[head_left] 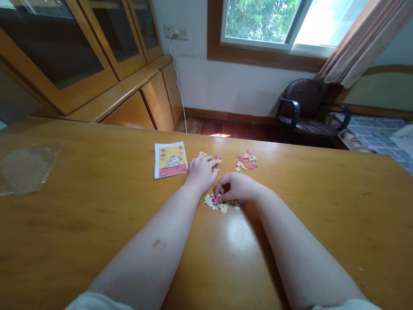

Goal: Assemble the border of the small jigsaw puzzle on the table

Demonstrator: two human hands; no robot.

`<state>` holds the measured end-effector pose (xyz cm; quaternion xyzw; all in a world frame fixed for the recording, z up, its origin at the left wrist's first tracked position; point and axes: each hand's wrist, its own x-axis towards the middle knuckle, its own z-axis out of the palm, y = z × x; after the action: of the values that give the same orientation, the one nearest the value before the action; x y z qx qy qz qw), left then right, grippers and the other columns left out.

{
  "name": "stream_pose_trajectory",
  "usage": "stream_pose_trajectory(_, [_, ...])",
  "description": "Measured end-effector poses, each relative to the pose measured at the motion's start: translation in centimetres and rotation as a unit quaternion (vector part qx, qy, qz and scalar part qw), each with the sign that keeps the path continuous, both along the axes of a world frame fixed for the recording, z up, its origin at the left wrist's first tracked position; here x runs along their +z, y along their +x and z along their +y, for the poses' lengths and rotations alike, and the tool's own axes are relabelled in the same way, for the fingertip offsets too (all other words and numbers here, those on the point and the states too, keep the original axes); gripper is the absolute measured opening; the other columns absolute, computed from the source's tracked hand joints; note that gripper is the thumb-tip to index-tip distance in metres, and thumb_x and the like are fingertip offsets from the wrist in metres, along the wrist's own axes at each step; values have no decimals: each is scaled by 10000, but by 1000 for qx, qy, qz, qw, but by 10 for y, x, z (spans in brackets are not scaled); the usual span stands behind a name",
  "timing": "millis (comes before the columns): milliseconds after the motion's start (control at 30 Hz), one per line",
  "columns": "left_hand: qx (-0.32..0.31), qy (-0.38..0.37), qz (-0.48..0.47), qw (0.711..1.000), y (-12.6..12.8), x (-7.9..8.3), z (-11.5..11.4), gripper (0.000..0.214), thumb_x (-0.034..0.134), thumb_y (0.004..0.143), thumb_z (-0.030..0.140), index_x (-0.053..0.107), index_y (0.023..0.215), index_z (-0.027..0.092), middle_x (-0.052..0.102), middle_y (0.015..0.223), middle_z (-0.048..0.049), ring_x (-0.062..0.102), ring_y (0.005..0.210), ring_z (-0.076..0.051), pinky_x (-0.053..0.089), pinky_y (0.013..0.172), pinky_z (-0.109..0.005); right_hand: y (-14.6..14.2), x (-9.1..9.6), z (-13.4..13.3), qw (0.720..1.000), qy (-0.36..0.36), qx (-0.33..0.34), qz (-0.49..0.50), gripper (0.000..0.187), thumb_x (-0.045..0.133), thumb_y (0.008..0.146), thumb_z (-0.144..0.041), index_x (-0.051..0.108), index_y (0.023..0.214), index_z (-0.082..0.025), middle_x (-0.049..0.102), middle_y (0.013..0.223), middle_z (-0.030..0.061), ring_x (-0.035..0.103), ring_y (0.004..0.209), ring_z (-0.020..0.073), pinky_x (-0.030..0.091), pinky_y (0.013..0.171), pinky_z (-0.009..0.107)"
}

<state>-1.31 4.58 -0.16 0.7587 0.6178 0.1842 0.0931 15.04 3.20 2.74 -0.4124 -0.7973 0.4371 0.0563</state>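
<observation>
Small yellow and pink jigsaw pieces lie in three clusters on the wooden table (77, 211). My left hand (201, 170) rests palm down, fingers curled onto the far left cluster (217, 159). My right hand (235, 187) is bent over the near cluster (219, 205), its fingertips pinched on a pink piece there. A third cluster (247, 161) lies untouched beyond my right hand. A picture card (170, 160) showing a white animal on yellow and red lies flat just left of my left hand.
A crumpled clear plastic bag (18, 168) lies at the table's left. Behind the table are wooden glass-door cabinets (75, 40), a dark armchair (305, 111) under the window, and a bed (394, 139) at the right.
</observation>
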Motion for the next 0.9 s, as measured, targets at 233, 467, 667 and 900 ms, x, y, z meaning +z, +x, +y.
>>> stream_pose_trajectory(233, [-47, -48, 63, 996, 3, 2, -4, 511, 507, 891, 394, 492, 1386, 267, 367, 1527, -65, 277, 1416, -319, 184, 1162, -541, 1, -5, 1, 1000, 13, 2, 14, 196, 757, 634, -217, 762, 830, -200, 672, 733, -15, 572, 633, 101, 414, 601, 196])
stream_pose_trajectory(467, [-49, -66, 98, 992, 2, 0, -4, 554, 416, 923, 433, 395, 1448, 258, 335, 1543, -45, 221, 1445, -295, 142, 1176, -541, 2, -6, 3, 999, 12, 28, 24, 251, 742, 654, -202, 782, 901, -227, 678, 753, -17, 573, 652, 99, 420, 619, 190])
stream_pose_trajectory(667, [-39, -62, 71, 995, 2, 0, -3, 560, 451, 908, 419, 419, 1431, 222, 341, 1537, -89, 238, 1439, -300, 159, 1173, -534, 1, -4, 3, 1000, 11, 9, 19, 197, 754, 655, -229, 785, 848, -205, 710, 752, -1, 592, 660, 114, 431, 633, 204])
stream_pose_trajectory(900, [11, -21, 1, 1000, 2, -3, -1, 514, 520, 879, 366, 496, 1360, 187, 399, 1488, -168, 340, 1389, -326, 250, 1140, -527, 2, -2, 2, 999, 19, -30, 10, 164, 753, 655, -252, 785, 810, -211, 723, 733, -2, 617, 654, 127, 438, 621, 215])
